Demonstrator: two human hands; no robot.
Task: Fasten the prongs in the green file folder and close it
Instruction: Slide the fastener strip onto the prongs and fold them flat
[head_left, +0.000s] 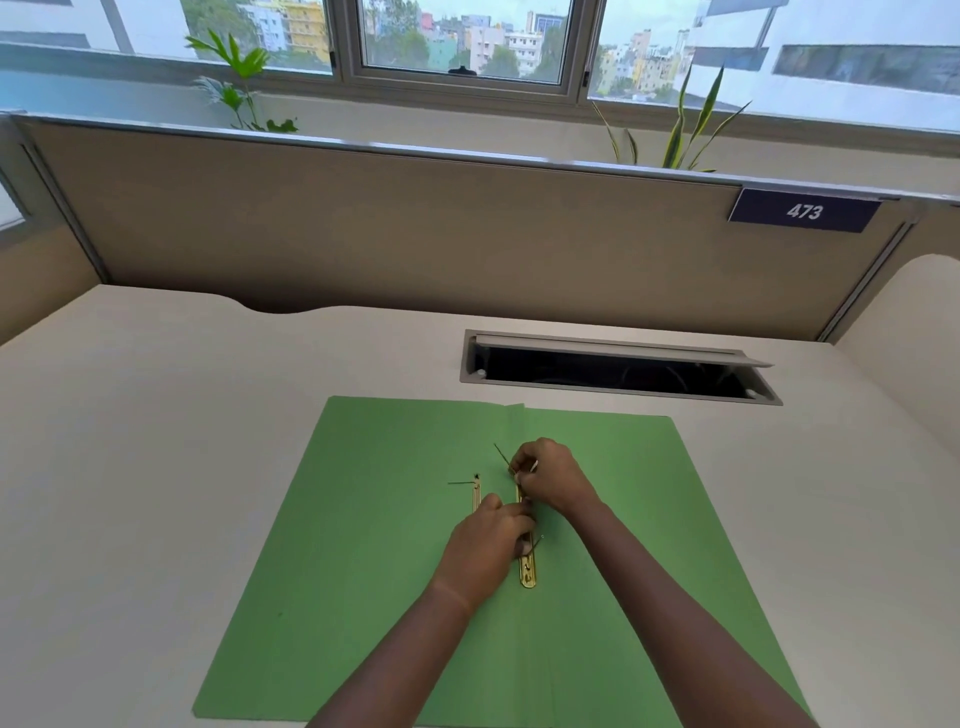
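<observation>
Folder (395, 545) lies open mid-frame; right hand (550, 475) pinches an upright prong (502, 456), left hand (491, 545) presses the clasp (528, 569). Fastening unfinished, closing remains.

My left hand (488, 540) lies knuckles up, fingers curled and pressing down. My right hand (550, 478) sits just beyond it, fingertips pinched together, both forearms reaching forward.

the left hand (491, 545) covers the middle of the gold fastener bar (528, 569), so what its fingers press is hidden. whatever the right hand (550, 475) pinches at its fingertips is too small to tell. the green file folder (363, 519) runs off the bottom edge.
</observation>
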